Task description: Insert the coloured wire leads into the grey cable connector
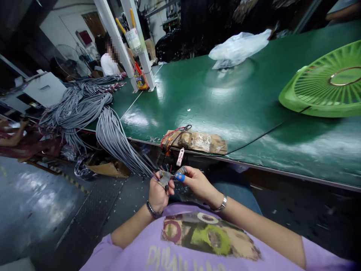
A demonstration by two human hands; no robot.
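Note:
My left hand [158,194] grips the end of a grey cable [165,177] whose thin coloured wires fan out at the tip. My right hand [197,181], with blue tape on a fingertip, pinches the same cable end from the right side. Both hands are held close together above my lap, just below the near edge of the green table [197,101]. The cable runs left into a thick bundle of grey cables [113,135] draped over the table edge.
A brown block with red and black wires [197,141] lies on the table edge above my hands. A green fan grille [327,81] lies at right, a plastic bag [238,47] farther back. Another person [108,60] sits at far left behind white posts [135,41].

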